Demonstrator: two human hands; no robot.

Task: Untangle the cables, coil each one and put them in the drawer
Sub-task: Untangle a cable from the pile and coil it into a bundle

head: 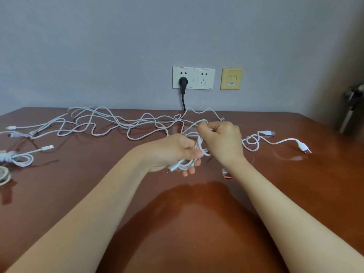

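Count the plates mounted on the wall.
3: the left white socket plate, holding a black plug; the right white socket plate, touching it; a yellow data plate further right. None looks hidden.

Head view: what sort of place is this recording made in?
Probably an office or dorm desk: a glossy brown tabletop against a grey wall, twin wall sockets with a black plug in one, a yellow network jack plate beside them, white cables strewn across.
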